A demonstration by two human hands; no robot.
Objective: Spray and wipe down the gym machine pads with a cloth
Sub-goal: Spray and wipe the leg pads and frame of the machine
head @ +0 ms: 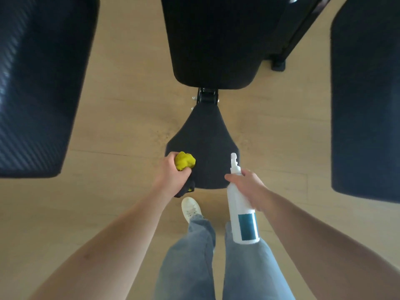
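A black seat pad point(205, 146) lies in front of me, wide at my end and narrow towards the black back pad point(216, 40) beyond it. My left hand point(171, 176) grips a bunched yellow cloth point(185, 160) at the seat pad's near left corner; a dark piece of fabric hangs below that hand. My right hand point(249, 187) holds a white spray bottle point(242, 213) with a teal label by its neck, nozzle pointing over the near right part of the seat pad.
Large dark pads stand at the left point(36, 83) and right point(365, 94). A black machine frame with a foot point(279, 63) rises at the upper right. The floor is light wood. My jeans and a white shoe point(190, 208) are below.
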